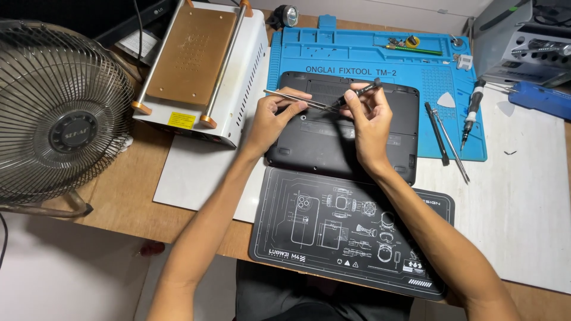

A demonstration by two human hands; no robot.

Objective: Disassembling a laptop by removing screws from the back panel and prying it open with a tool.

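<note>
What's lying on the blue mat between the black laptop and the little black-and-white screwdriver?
In the head view, two slim dark metal rods lie side by side between the laptop and the screwdriver, on the blue mat.

Both forearms are bare from the elbow down to the wrist; no sleeve reaches into view. The left hand (270, 122) and the right hand (370, 122) wear no gloves, rings or watch, and neither wrist has a band. The fingers (295, 107) are bare, with short nails. Dark clothing, perhaps trousers, shows at the bottom edge, below the arms.
</note>
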